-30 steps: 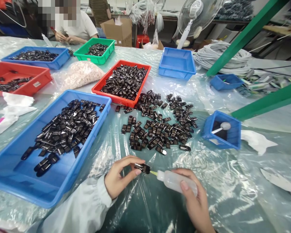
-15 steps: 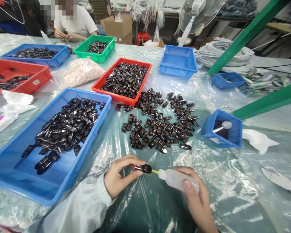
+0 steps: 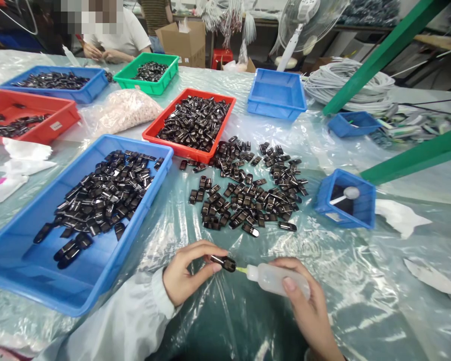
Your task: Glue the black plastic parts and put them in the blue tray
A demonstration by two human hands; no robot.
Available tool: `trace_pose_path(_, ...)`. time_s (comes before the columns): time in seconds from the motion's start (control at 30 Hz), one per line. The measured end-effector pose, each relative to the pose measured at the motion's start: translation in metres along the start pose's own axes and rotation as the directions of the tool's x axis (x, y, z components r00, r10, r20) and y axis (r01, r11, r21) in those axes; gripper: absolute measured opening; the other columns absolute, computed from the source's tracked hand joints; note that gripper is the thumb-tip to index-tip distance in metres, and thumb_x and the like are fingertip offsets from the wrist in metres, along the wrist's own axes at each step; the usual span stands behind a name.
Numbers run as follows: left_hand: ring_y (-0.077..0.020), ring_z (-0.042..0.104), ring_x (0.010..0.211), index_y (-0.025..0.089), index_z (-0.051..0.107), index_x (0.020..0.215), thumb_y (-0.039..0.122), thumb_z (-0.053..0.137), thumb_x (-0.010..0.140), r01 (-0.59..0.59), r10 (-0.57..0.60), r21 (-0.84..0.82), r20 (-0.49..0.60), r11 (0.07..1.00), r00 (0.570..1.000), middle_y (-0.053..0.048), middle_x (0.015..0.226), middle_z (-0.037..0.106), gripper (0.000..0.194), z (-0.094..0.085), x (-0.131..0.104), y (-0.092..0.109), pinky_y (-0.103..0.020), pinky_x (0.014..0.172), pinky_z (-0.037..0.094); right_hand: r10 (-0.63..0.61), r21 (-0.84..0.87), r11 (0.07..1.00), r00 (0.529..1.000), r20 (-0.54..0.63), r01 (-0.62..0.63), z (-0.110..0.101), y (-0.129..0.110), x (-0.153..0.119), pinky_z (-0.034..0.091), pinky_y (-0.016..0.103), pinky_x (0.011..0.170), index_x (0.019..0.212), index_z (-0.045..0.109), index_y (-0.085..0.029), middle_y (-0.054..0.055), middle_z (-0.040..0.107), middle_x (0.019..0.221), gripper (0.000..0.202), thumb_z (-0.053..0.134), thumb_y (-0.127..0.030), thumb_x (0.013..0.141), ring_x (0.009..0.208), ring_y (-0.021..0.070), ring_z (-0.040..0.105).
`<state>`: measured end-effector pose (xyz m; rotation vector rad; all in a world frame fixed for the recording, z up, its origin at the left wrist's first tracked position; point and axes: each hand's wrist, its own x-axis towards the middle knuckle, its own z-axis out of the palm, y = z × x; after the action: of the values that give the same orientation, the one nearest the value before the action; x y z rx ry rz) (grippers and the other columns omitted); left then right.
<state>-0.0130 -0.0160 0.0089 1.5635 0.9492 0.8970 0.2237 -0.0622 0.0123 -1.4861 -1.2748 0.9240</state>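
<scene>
Between thumb and fingers, my left hand (image 3: pixel 190 275) pinches a small glossy black plastic part (image 3: pixel 225 262). My right hand (image 3: pixel 304 296) is wrapped round a translucent white squeeze bottle (image 3: pixel 278 280), tilted on its side. The bottle's thin yellow-green nozzle (image 3: pixel 241 269) points left and meets, or nearly meets, the right end of the black part. Just beyond my hands, a loose pile of similar black parts (image 3: pixel 248 198) is spread on the plastic-covered table (image 3: pixel 346 281). More of them lie in the large blue tray (image 3: pixel 26 268) on the left.
A red tray (image 3: pixel 150 134) of black parts stands behind the pile. At right are a small blue bin (image 3: pixel 346 215) with a white spoon (image 3: pixel 346 194), and green posts (image 3: pixel 421 153). A bag of pale pieces (image 3: pixel 124 113) lies farther back. Across the table sits a co-worker (image 3: pixel 115 37).
In my left hand the black part has turned slightly, its right end dipping a little. My right hand and the bottle have shifted very slightly right and down.
</scene>
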Motion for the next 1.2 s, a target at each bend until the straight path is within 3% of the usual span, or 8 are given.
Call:
trace_pose_path(0.3,-0.0193,0.062,0.084,0.018,0.066,0.102,0.023,0.060,0.085,0.033,-0.032,0.010,-0.069,0.999,0.997,-0.008,0.095,0.067,0.018,-0.006,0.002,0.000,-0.031,0.075,0.050,0.127,0.124,0.985,0.990,-0.055,-0.119,-0.003,0.017,-0.006,0.041,0.021,0.040,0.085,0.065,-0.022,0.003,0.065,0.071,0.028,0.058,-0.049,0.083,0.047,0.0133,0.054)
trace_pose_path(0.47,-0.0194,0.060,0.082,0.019,0.066,0.102,0.030,0.060,0.085,0.161,-0.129,0.080,-0.304,0.984,0.944,-0.005,0.092,0.067,0.021,-0.015,0.009,-0.003,-0.032,0.076,0.048,0.129,0.135,0.985,0.980,-0.150,-0.109,-0.013,0.026,-0.005,0.049,0.029,0.057,0.105,0.060,-0.023,-0.002,0.058,0.055,0.031,0.046,-0.047,0.091,0.055,0.0179,0.057)
trace_pose_path(0.57,-0.0194,0.060,0.080,0.019,0.064,0.104,0.039,0.058,0.085,0.205,-0.175,0.038,-0.384,0.978,0.907,-0.004,0.086,0.066,0.028,-0.017,0.011,-0.008,-0.033,0.077,0.048,0.139,0.060,0.989,0.983,-0.118,-0.133,-0.019,0.027,0.004,0.050,0.036,0.080,0.108,0.062,-0.022,0.006,0.071,0.087,0.033,0.057,-0.045,0.086,0.089,0.0257,0.065)
trace_pose_path(0.63,-0.0190,0.061,0.078,0.018,0.063,0.104,0.043,0.057,0.085,0.211,-0.192,0.002,-0.402,0.978,0.895,-0.004,0.082,0.065,0.032,-0.017,0.012,-0.010,-0.032,0.076,0.049,0.136,0.006,0.991,0.986,-0.096,-0.136,-0.020,0.030,0.011,0.045,0.040,0.092,0.108,0.061,-0.022,0.009,0.068,0.109,0.033,0.063,-0.043,0.082,0.105,0.0279,0.060)
trace_pose_path(0.77,-0.0177,0.061,0.076,0.017,0.060,0.105,0.049,0.058,0.084,0.214,-0.217,-0.056,-0.437,0.975,0.873,-0.004,0.084,0.064,0.039,-0.017,0.012,-0.011,-0.032,0.076,0.050,0.078,-0.114,0.990,0.992,-0.102,-0.089,-0.015,0.036,0.019,0.034,0.049,0.102,0.111,0.056,-0.024,0.009,0.059,0.122,0.036,0.065,-0.040,0.081,0.114,0.0278,0.053)
trace_pose_path(0.9,-0.0177,0.062,0.074,0.016,0.060,0.103,0.053,0.059,0.081,0.213,-0.236,-0.102,-0.451,0.972,0.861,-0.003,0.082,0.065,0.043,-0.020,0.014,-0.010,-0.031,0.074,0.052,-0.001,-0.243,0.970,0.997,-0.073,-0.017,-0.029,0.037,0.016,0.038,0.048,0.099,0.112,0.058,-0.022,0.010,0.060,0.120,0.044,0.070,-0.040,0.074,0.113,0.0290,0.054)
trace_pose_path(1.03,-0.0180,0.063,0.069,0.016,0.060,0.101,0.055,0.060,0.079,0.214,-0.255,-0.142,-0.427,0.967,0.868,-0.002,0.075,0.065,0.045,-0.018,0.014,-0.009,-0.031,0.067,0.053,-0.042,-0.348,0.937,0.996,-0.077,0.013,-0.070,0.032,0.018,0.053,0.042,0.079,0.096,0.065,-0.022,0.008,0.069,0.101,0.032,0.067,-0.046,0.075,0.085,0.0264,0.066)
trace_pose_path(1.2,-0.0162,0.061,0.069,0.017,0.061,0.102,0.052,0.061,0.080,0.258,-0.300,-0.175,-0.289,0.950,0.909,-0.003,0.080,0.065,0.041,-0.008,0.010,-0.009,-0.029,0.068,0.051,-0.150,-0.491,0.867,0.984,-0.092,0.086,-0.088,0.032,0.043,0.049,0.045,0.082,0.091,0.069,-0.024,0.008,0.069,0.096,0.026,0.060,-0.046,0.081,0.087,0.0280,0.064)
